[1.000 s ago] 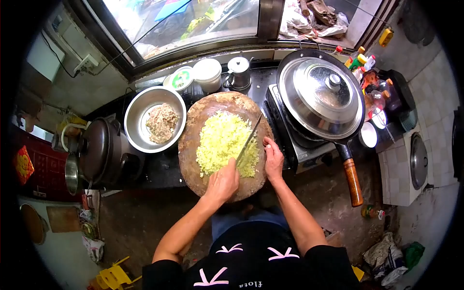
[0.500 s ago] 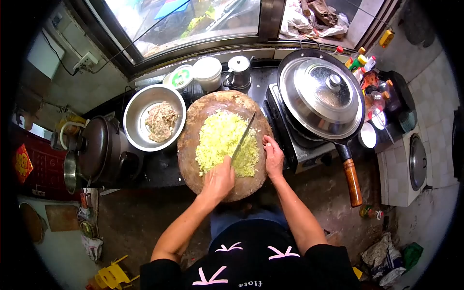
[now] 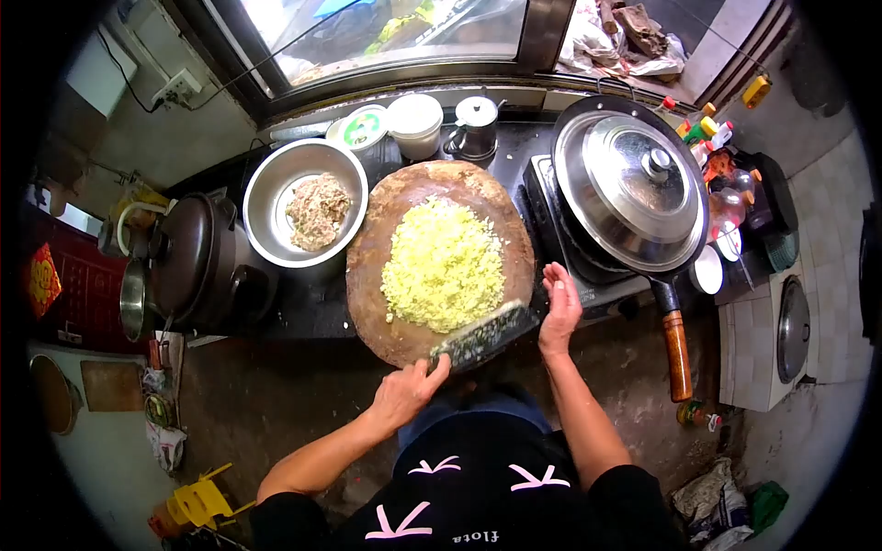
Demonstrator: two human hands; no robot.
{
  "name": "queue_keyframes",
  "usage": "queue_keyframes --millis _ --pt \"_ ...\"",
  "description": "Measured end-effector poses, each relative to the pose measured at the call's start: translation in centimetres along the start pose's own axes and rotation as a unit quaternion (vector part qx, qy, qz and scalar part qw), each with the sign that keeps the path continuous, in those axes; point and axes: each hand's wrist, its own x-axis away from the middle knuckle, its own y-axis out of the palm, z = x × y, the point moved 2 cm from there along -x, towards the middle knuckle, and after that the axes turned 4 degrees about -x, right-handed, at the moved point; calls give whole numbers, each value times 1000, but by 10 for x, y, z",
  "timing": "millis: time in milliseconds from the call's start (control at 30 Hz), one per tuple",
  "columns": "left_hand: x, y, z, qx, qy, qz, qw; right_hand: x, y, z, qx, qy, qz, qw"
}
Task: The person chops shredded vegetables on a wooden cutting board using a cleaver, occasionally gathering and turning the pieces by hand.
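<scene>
A wide cleaver [image 3: 482, 336], its blade flecked with chopped bits, lies across the near right edge of the round wooden chopping block [image 3: 372, 312]. My left hand [image 3: 409, 390] is closed round its handle at the near edge of the block. On the block sits a mound of finely chopped pale yellow-green vegetable [image 3: 441, 266]. My right hand [image 3: 560, 308] is beside the block's right edge, near the far end of the blade, fingers extended and holding nothing. To the left, a steel bowl [image 3: 262, 207] holds a lump of minced meat [image 3: 318, 211].
A lidded wok [image 3: 634, 184] rests on a stove at the right, its wooden handle [image 3: 677, 354] pointing toward me. Behind the block are a white tub [image 3: 414, 119] and a metal pot [image 3: 475, 129]. A dark lidded pot [image 3: 188, 253] stands left; bottles [image 3: 730, 202] crowd the far right.
The cleaver has moved from over the vegetable to the block's near right edge, its broad side now showing. My left hand has come nearer to me; my right hand has shifted slightly right and turned.
</scene>
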Motion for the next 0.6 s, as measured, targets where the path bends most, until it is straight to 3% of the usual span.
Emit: queue_keyframes --millis 133,300,433,467,500,600 --pt "19 13 -6 -59 37 -11 998 -1 -11 -11 38 2 -19 999" --pt "1 42 -27 -77 -11 -6 997 -1 -7 -9 39 -1 -22 999" --pt "-52 10 -63 86 -99 -46 990 3 5 -2 31 15 -32 999" --pt "-58 9 -71 119 -117 -94 981 4 9 -2 28 16 -35 999" --pt "-60 7 -78 191 -128 -22 973 5 13 -1 24 19 -37 999" --pt "-68 0 -95 317 -245 -82 913 3 26 3 13 36 -57 998"
